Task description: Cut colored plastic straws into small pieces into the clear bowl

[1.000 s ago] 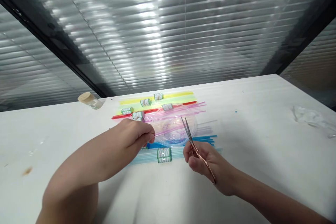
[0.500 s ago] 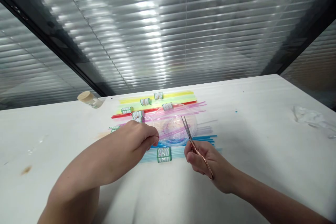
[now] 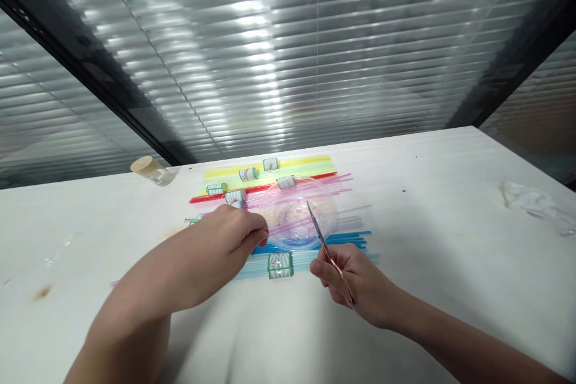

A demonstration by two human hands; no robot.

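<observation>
Pinching a thin pink plastic straw, long axis left-right over the clear round plastic dish, the left hand feeds it rightward; the right hand grips closed rose-gold metal scissors crossing it.

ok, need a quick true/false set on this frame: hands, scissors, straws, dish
1. The right hand holds scissors. True.
2. The scissor blades stand wide open. False: they look closed, tips over the clear dish.
3. The left hand pinches a pink straw that reaches over the dish. True.
4. The corked jar stands upright by the right hand. False: it lies on its side at far left.
5. The straw bundles lie on a white table. True.
</observation>
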